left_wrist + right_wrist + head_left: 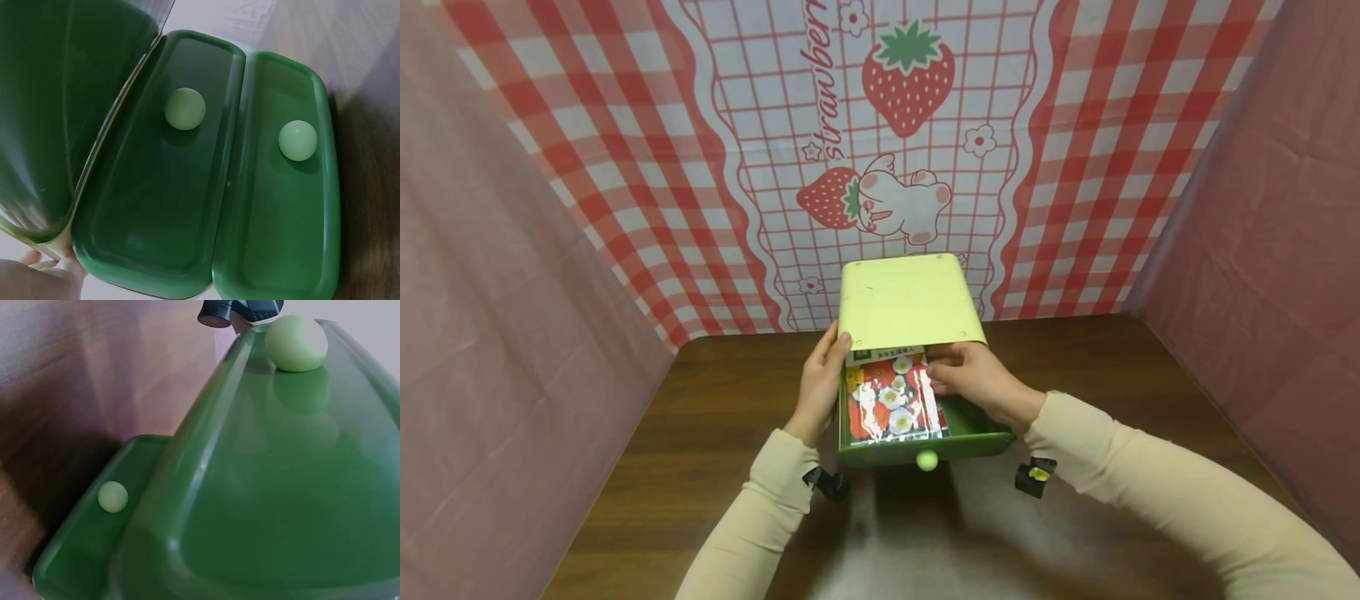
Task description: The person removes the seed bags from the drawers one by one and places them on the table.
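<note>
A small drawer cabinet (pixel 910 300) with a pale yellow top stands on the table. Its green top drawer (pixel 880 454) is pulled out by its round-knobbed front. Inside lies a seed packet (pixel 887 404) printed with red and white flowers, its far end near the cabinet's opening. My left hand (pixel 820 383) rests against the cabinet's left side, with the thumb at the top's front corner. Reaching into the drawer from the right, my right hand (pixel 981 379) pinches the packet's right edge with bent fingers. Some of its fingers are hidden under the cabinet top.
Below the pulled-out drawer, two more green drawers show in the left wrist view, a middle drawer (pixel 156 200) and a bottom drawer (pixel 281 225), both pushed in. Behind the wooden table (pixel 700 433) hangs a strawberry-print cloth (pixel 880 150). Pink curtains (pixel 1247 208) flank both sides.
</note>
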The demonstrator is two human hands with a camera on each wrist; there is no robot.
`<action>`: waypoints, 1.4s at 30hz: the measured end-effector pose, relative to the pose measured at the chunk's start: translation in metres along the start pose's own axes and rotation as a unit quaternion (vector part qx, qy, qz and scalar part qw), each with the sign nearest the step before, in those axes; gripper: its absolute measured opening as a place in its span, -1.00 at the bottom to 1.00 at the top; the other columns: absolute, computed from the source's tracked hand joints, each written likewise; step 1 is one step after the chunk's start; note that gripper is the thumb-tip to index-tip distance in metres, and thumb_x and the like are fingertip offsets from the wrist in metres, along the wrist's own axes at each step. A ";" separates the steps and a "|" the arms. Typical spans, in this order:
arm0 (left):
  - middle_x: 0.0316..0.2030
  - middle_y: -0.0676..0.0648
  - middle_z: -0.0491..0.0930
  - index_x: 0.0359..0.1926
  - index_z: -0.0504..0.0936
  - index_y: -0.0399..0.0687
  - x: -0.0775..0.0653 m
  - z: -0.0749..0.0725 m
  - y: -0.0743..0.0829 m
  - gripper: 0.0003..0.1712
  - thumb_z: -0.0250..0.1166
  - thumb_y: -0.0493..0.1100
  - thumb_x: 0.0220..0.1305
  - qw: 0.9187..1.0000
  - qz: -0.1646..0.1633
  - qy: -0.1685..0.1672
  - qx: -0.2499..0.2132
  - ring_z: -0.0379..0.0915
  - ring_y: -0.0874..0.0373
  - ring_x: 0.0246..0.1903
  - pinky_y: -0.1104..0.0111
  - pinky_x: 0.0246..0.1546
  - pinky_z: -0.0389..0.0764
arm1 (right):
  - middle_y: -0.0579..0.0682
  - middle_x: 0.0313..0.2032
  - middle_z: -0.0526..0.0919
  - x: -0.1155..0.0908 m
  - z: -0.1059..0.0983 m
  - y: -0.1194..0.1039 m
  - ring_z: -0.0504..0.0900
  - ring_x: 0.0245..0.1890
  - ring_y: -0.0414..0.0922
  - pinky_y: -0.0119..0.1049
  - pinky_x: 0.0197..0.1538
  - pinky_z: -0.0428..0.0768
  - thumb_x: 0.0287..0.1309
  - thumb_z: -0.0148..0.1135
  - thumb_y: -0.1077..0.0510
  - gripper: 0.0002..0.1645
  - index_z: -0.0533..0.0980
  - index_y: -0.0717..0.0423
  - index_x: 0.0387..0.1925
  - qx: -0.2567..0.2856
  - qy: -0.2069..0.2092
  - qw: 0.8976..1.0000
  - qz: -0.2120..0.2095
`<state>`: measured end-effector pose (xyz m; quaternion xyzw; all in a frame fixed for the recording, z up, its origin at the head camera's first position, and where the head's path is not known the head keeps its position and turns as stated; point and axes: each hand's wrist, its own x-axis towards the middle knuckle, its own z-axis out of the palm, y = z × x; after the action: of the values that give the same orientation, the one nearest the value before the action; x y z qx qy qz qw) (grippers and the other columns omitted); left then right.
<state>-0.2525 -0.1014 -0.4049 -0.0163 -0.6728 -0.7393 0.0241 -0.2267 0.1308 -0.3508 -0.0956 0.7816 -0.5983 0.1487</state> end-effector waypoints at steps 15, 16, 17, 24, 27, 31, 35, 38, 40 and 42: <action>0.23 -0.17 0.50 0.48 0.17 0.35 0.000 -0.001 0.000 -0.27 0.12 0.29 0.36 1.000 -0.006 -0.010 -0.013 0.58 0.17 -0.12 0.31 -0.09 0.64 | -0.02 -0.51 0.50 -0.002 0.005 0.004 0.46 -0.52 -0.18 -0.29 -0.34 0.69 0.31 0.21 0.19 -0.78 0.45 0.23 -0.43 -0.055 -0.080 0.994 0.048; 0.23 -0.18 0.50 0.48 0.17 0.36 0.000 -0.001 0.000 -0.27 0.12 0.29 0.37 1.000 -0.006 -0.011 -0.013 0.58 0.18 -0.13 0.31 -0.10 0.64 | -0.02 -0.50 0.51 -0.002 0.005 0.003 0.47 -0.52 -0.18 -0.28 -0.34 0.69 0.31 0.20 0.19 -0.76 0.44 0.22 -0.45 -0.056 -0.081 0.994 0.049; 0.21 -0.19 0.50 0.48 0.17 0.36 0.000 -0.001 0.000 -0.27 0.12 0.30 0.37 1.000 -0.006 -0.012 -0.013 0.58 0.18 -0.15 0.31 -0.11 0.65 | -0.02 -0.50 0.52 -0.003 0.005 0.003 0.49 -0.52 -0.17 -0.28 -0.34 0.70 0.31 0.20 0.19 -0.75 0.43 0.21 -0.46 -0.056 -0.077 0.994 0.048; 0.21 -0.18 0.50 0.49 0.16 0.34 0.000 -0.001 -0.001 -0.26 0.12 0.29 0.37 1.000 -0.003 -0.010 -0.013 0.57 0.18 -0.14 0.33 -0.12 0.64 | -0.06 -0.62 0.46 -0.003 0.002 -0.002 0.49 -0.55 -0.18 -0.30 -0.34 0.69 0.34 0.17 0.17 -0.76 0.44 0.19 -0.44 -0.049 -0.052 0.997 0.039; 0.22 -0.18 0.50 0.49 0.16 0.33 0.000 -0.001 -0.002 -0.26 0.12 0.28 0.37 1.000 -0.002 -0.009 -0.016 0.57 0.17 -0.12 0.34 -0.12 0.65 | -0.07 -0.63 0.42 -0.003 0.000 -0.004 0.43 -0.57 -0.19 -0.34 -0.38 0.64 0.36 0.16 0.16 -0.75 0.43 0.18 -0.44 -0.042 -0.051 0.997 0.042; 0.22 -0.21 0.50 0.50 0.17 0.28 0.000 0.000 -0.003 -0.27 0.12 0.25 0.39 1.000 0.001 -0.004 -0.024 0.58 0.18 -0.13 0.36 -0.12 0.64 | -0.07 -0.63 0.35 -0.005 -0.005 -0.008 0.34 -0.58 -0.20 -0.39 -0.42 0.55 0.37 0.14 0.16 -0.69 0.37 0.15 -0.50 -0.019 -0.059 0.997 0.053; 0.23 -0.23 0.49 0.51 0.15 0.21 0.000 0.000 -0.002 -0.26 0.10 0.23 0.41 1.000 0.006 -0.003 -0.027 0.57 0.17 -0.12 0.37 -0.11 0.64 | -0.09 -0.59 0.40 -0.008 -0.011 -0.011 0.29 -0.59 -0.22 -0.44 -0.44 0.51 0.37 0.15 0.15 -0.70 0.41 0.14 -0.51 0.022 -0.071 0.995 0.067; 0.23 -0.23 0.49 0.51 0.14 0.19 -0.001 0.000 -0.002 -0.23 0.11 0.25 0.39 1.000 0.011 -0.002 -0.021 0.56 0.17 -0.11 0.36 -0.10 0.63 | -0.08 -0.50 0.52 -0.010 -0.014 -0.013 0.34 -0.58 -0.23 -0.46 -0.42 0.56 0.36 0.16 0.13 -0.77 0.50 0.16 -0.42 0.045 -0.082 0.992 0.084; 0.21 -0.22 0.51 0.52 0.14 0.17 0.000 0.001 -0.002 -0.20 0.12 0.28 0.38 1.000 0.017 -0.002 -0.015 0.55 0.18 -0.12 0.37 -0.12 0.62 | -0.08 -0.47 0.58 -0.013 -0.015 -0.013 0.43 -0.55 -0.24 -0.45 -0.38 0.61 0.35 0.18 0.11 -0.77 0.53 0.22 -0.34 0.049 -0.090 0.990 0.094; 0.16 -0.22 0.55 0.51 0.16 0.14 0.000 0.001 -0.003 -0.18 0.13 0.29 0.36 1.000 0.022 0.000 -0.011 0.56 0.20 -0.17 0.39 -0.17 0.63 | -0.06 -0.39 0.67 -0.016 -0.016 -0.014 0.54 -0.49 -0.24 -0.43 -0.35 0.66 0.33 0.20 0.09 -0.73 0.57 0.27 -0.21 0.049 -0.098 0.988 0.106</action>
<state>-0.2528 -0.1000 -0.4076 -0.0319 -0.6638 -0.7461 0.0403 -0.2174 0.1468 -0.3319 -0.0627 0.7389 -0.6042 0.2915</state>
